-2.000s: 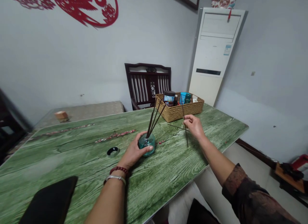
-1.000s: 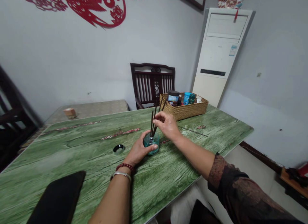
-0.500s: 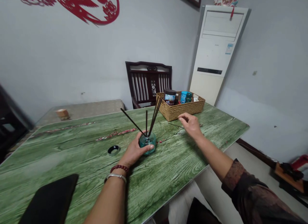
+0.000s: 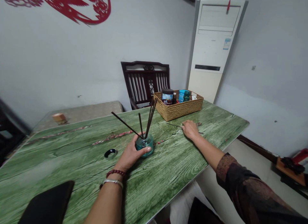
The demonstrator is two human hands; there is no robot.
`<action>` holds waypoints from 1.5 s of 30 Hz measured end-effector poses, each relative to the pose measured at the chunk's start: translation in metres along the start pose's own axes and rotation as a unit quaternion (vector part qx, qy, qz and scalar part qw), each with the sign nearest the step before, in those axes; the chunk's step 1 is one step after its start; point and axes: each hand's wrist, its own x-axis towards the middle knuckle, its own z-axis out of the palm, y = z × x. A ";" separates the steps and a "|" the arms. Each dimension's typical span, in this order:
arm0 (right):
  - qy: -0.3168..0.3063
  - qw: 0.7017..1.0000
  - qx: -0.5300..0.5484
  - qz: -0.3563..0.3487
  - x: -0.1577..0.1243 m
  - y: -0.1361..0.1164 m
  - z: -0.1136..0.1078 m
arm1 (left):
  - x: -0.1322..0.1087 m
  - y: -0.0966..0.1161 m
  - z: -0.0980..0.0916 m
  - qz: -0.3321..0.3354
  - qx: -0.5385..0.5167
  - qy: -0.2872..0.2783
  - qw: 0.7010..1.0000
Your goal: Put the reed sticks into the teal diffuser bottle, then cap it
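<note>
Right hand [image 4: 190, 130] lowered | stick [image 4: 174, 124] beneath it | left hand [image 4: 131, 154] gripping jar [image 4: 148, 142]

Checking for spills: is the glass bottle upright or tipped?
Upright: the bottle stands on the table, sticks rising from its top.

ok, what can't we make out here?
Head view, all:
Whether right hand grips loose reed: hand covers the contact.
Far side of left hand: behind glass diffuser bottle.
Fine print on dark-lidded jar: too small.
Black slab: cut off by bottom edge.
</note>
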 end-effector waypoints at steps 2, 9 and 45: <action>-0.013 0.999 -0.027 -0.011 -0.002 -0.002 0.003 | 0.000 -0.001 0.000 -0.001 0.000 -0.002 1.000; -0.018 0.997 -0.054 -0.044 -0.012 -0.006 -0.003 | 0.000 0.000 0.001 0.006 -0.004 0.002 1.000; 0.078 0.716 0.676 -0.154 -0.016 -0.156 -0.089 | 0.001 -0.010 0.004 0.039 -0.029 0.011 0.999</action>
